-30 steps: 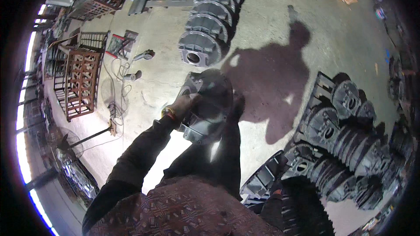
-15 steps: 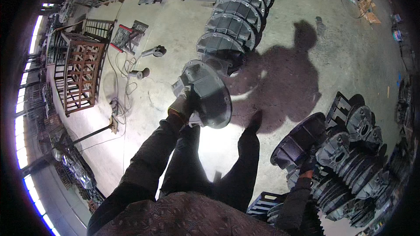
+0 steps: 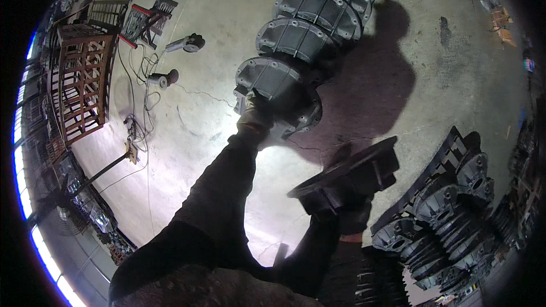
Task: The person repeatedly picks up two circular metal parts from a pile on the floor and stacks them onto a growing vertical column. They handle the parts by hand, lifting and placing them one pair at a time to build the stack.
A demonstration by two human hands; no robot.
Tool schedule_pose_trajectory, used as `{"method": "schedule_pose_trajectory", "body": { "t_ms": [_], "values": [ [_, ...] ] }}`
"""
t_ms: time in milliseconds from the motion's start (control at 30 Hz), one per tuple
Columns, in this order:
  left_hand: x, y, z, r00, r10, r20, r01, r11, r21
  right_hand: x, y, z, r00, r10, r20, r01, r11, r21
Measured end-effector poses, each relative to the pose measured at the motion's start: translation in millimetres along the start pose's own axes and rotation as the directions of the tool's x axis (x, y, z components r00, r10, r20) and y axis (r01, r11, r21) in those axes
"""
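My gloved left hand [image 3: 256,115] is closed on the near part of a grey cast-metal bell housing [image 3: 272,79]. That housing leans against the near end of a long row of similar housings [image 3: 307,40] on the concrete floor. A second bell housing [image 3: 355,179], dark in shadow, is held up tilted in front of my right leg. My right hand [image 3: 354,216] grips it from its near side; the fingers are mostly lost in the dark.
More stacked castings [image 3: 449,216] stand at the right beside a slatted rack. Two angle grinders [image 3: 185,44] and their cords lie on the floor at the left, near a brown metal crate [image 3: 85,85]. Cardboard scraps [image 3: 501,23] lie far right.
My left hand has moved its housing forward against the end of the row. My right hand has lifted the other housing off the stacks at the right and brought it leftward.
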State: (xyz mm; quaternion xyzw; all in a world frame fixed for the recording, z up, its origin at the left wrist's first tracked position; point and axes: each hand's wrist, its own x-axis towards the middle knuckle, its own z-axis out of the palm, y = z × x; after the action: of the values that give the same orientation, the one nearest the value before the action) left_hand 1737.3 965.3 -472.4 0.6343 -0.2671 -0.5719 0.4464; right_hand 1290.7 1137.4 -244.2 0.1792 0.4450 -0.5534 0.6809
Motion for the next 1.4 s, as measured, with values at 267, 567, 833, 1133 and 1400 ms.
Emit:
{"method": "schedule_pose_trajectory", "body": {
  "t_ms": [267,567,833,1133,1400],
  "values": [
    [36.2,-45.2,22.9,0.96,0.256,0.111,-0.27,0.953,0.137,20.3,105.7,20.1,0.99,0.045,-0.134,-0.072,0.977,-0.202],
    [7.7,28.4,22.1,0.86,0.001,0.511,-0.501,-0.197,0.843,41.7,140.9,20.5,0.98,-0.084,-0.183,0.019,0.943,-0.333],
    [-12.7,56.7,-46.3,0.983,-0.064,0.175,-0.086,0.679,0.729,60.8,175.9,31.8,0.966,-0.221,-0.133,0.143,0.888,-0.437],
    [-180.5,132.9,-260.3,0.865,-0.381,-0.326,0.249,0.891,-0.379,99.8,245.1,16.7,0.837,0.065,0.544,-0.297,0.888,0.351],
    [-251.6,139.4,-382.4,0.645,-0.597,-0.477,0.482,0.802,-0.351,136.8,353.5,63.2,0.97,-0.04,0.238,-0.014,0.975,0.222]
  ]
}}
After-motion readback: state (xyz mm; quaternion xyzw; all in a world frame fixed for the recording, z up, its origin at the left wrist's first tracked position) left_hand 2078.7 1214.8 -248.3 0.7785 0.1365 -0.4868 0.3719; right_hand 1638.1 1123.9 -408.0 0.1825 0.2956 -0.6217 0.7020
